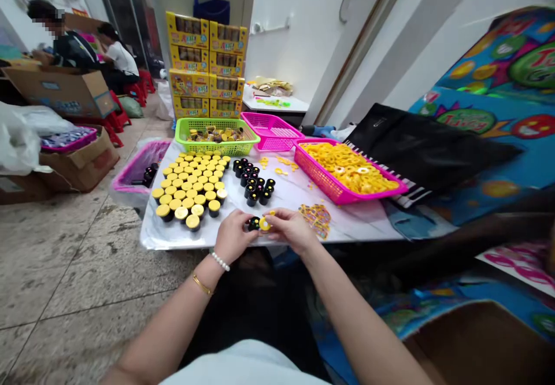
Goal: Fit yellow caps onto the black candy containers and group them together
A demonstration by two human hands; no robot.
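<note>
My left hand [233,233] pinches a small black cup [254,223] at the near edge of the white table [347,223]. My right hand [291,227] pinches a yellow ring-shaped lid [265,222] against that cup. Rows of black cups capped in yellow [191,185] stand to the left. A cluster of uncapped black cups [254,182] stands just beyond my hands. A pink basket of yellow lids [349,170] lies to the right. A small heap of coloured stickers [317,217] lies beside my right hand.
A green basket [217,133] and an empty pink basket [271,130] stand at the table's far side. Yellow cartons [206,67] are stacked behind. A pink tub [139,168] holds black cups at the left. A black bag [416,148] lies at the right. Two people sit far left among cardboard boxes [65,90].
</note>
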